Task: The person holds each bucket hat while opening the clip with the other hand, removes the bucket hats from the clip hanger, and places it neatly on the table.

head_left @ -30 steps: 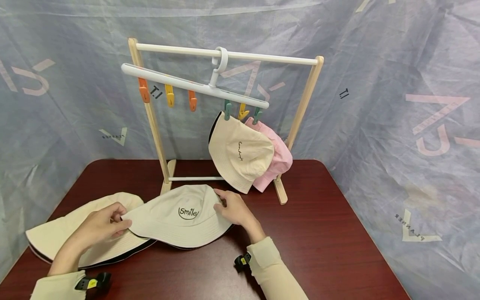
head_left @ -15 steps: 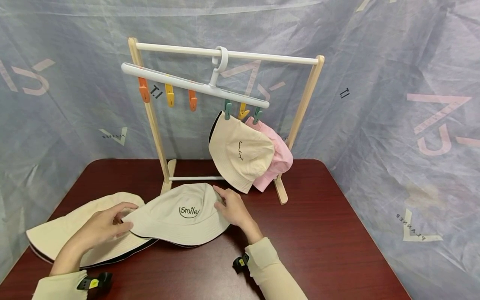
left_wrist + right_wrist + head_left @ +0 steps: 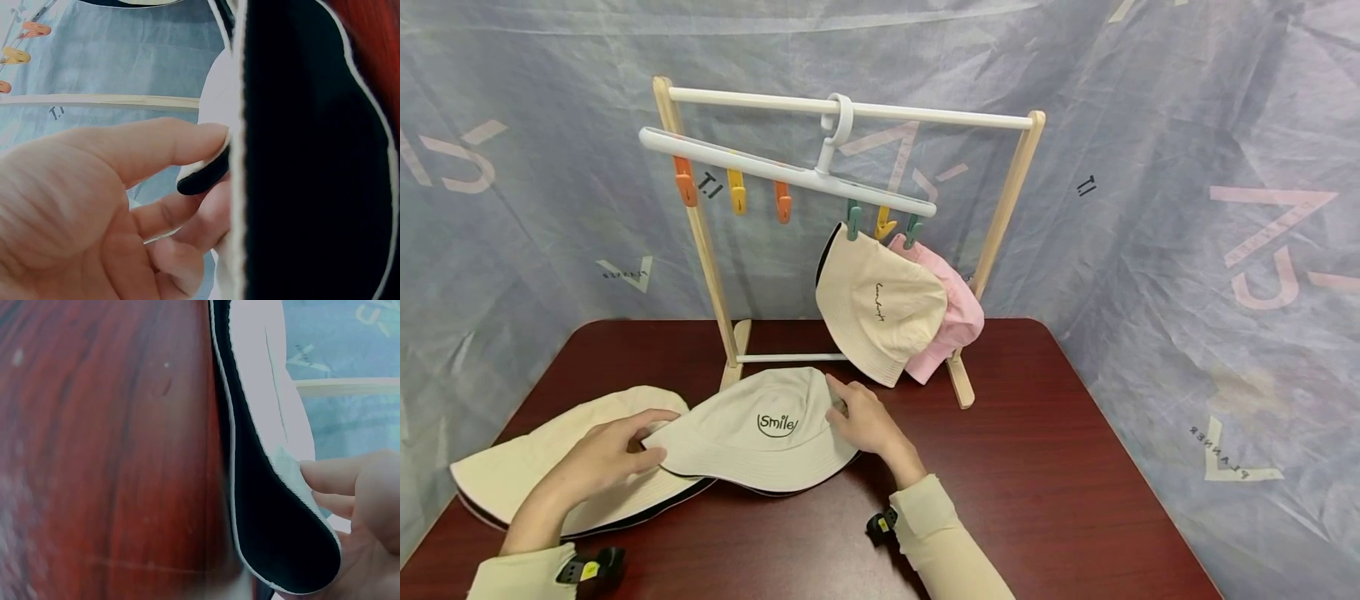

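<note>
An off-white bucket hat (image 3: 733,446) with "Smile" on its front lies folded flat near the table's middle. My left hand (image 3: 598,458) pinches its left brim corner; in the left wrist view the brim's dark-edged tip (image 3: 203,178) sits between thumb and fingers. At the hat's right side, my right hand (image 3: 872,425) grips the edge, thumb on the pale outside, other fingers partly hidden behind. Black lining (image 3: 275,537) shows along the brim in the right wrist view. Under the left forearm lies a cream bucket hat (image 3: 512,462), partly covered by the Smile hat.
Behind the hats stands a wooden rack (image 3: 1015,200) with a white hanger (image 3: 737,160). From its green clothes pegs (image 3: 854,223) hang a beige bucket hat (image 3: 880,308) and a pink hat (image 3: 962,308). Orange pegs (image 3: 685,185) and a yellow peg (image 3: 737,196) hang at the left.
The left fingers have straightened slightly along the brim corner. The Smile hat's lower brim has lifted a little. The hanging hats have stayed put.
</note>
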`<control>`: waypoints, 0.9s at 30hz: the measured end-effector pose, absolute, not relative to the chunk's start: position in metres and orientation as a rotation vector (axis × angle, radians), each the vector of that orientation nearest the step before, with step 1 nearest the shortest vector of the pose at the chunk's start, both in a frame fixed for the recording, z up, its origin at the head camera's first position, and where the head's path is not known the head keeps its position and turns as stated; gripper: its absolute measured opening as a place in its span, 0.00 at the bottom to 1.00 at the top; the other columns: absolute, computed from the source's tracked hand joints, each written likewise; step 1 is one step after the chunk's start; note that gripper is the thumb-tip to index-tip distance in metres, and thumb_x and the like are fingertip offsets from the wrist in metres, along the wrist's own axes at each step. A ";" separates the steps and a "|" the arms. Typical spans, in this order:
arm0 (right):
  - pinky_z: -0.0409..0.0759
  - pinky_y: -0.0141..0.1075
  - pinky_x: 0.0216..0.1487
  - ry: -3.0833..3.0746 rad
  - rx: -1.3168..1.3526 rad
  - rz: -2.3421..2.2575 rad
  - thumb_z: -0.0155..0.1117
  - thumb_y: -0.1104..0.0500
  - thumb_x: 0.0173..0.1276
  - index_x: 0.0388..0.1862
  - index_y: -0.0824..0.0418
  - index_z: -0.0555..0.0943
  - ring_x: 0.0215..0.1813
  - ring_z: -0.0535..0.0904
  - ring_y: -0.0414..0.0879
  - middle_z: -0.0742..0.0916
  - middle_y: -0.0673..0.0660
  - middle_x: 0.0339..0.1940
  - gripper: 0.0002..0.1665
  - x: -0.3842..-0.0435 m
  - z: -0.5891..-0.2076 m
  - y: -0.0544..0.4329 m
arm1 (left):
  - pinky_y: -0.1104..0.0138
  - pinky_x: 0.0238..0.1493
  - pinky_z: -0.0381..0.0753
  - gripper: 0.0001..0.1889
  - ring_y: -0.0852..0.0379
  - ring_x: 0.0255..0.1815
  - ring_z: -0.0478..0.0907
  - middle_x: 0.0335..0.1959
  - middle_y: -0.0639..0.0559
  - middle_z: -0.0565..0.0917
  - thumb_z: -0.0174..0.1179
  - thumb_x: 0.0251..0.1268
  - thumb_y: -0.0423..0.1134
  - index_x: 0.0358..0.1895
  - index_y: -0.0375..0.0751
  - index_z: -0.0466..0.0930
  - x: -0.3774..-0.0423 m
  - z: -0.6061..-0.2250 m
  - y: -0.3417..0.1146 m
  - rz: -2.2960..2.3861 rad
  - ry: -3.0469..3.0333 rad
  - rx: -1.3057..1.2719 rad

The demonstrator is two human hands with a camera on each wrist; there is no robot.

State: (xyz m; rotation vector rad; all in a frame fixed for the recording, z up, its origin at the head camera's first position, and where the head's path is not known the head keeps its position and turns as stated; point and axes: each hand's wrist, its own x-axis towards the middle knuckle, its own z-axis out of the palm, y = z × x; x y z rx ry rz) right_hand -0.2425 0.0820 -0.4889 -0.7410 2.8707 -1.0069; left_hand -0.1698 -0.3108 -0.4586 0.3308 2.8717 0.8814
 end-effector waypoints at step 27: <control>0.79 0.44 0.58 2.839 -0.753 -0.818 0.64 0.57 0.82 0.86 0.63 0.59 0.53 0.78 0.50 0.80 0.63 0.62 0.41 -0.235 -0.483 0.079 | 0.59 0.37 0.78 0.30 0.53 0.42 0.83 0.45 0.47 0.88 0.70 0.73 0.45 0.73 0.37 0.77 -0.170 -0.455 -0.312 0.792 2.869 0.321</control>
